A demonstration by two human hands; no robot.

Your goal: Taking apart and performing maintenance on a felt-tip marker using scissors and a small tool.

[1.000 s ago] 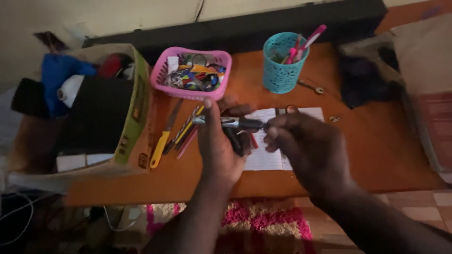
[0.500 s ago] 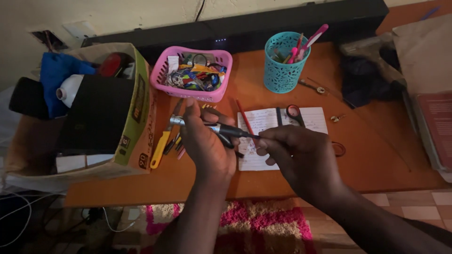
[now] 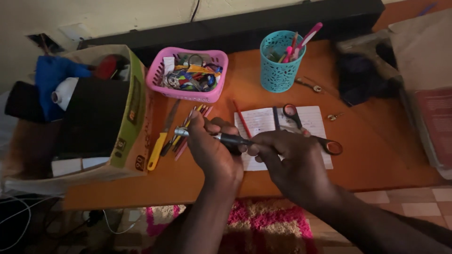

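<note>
Gripping a dark pen [image 3: 228, 138] with a silver end, the left hand [image 3: 213, 153] is closed around its barrel above the orange table [image 3: 376, 155], while the right hand [image 3: 292, 162] pinches the pen's other end between its fingertips. Both hands hover just over a lined notebook [image 3: 263, 122] where red-handled scissors [image 3: 306, 127] lie, with loose pencils [image 3: 186, 131] and a yellow-handled cutter [image 3: 160, 141] to the left, near a pink basket [image 3: 188, 77].
</note>
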